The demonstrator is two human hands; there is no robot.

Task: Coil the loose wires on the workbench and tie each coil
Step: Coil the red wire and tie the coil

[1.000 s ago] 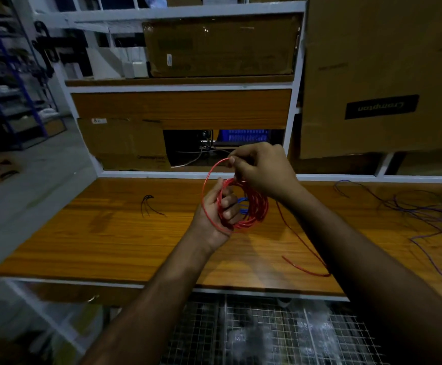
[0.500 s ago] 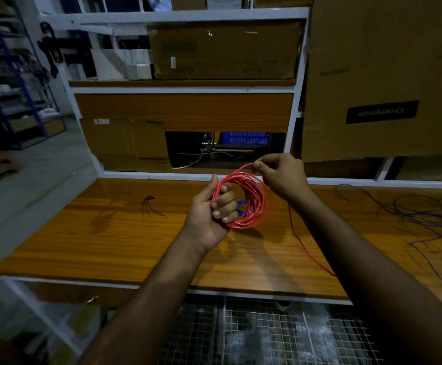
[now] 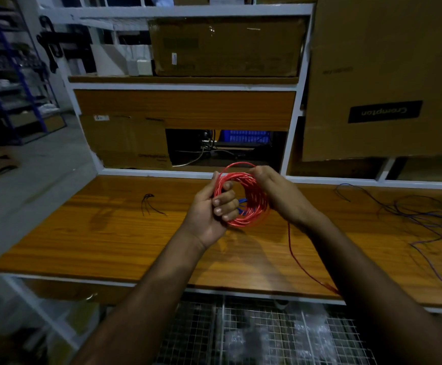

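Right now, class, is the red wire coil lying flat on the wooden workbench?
No: the red wire coil is held above the wooden workbench by the left hand.

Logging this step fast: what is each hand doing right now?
Left hand: fingers curled round the red wire coil, holding it.
Right hand: pinching the wire at the top of the coil.

A red wire coil (image 3: 243, 198) stands upright above the workbench (image 3: 104, 233) — many loops, a blue bit inside, one red tail trailing down. Loose purple wires (image 3: 425, 219) sprawl far right — short black strands (image 3: 148, 204) lie left.
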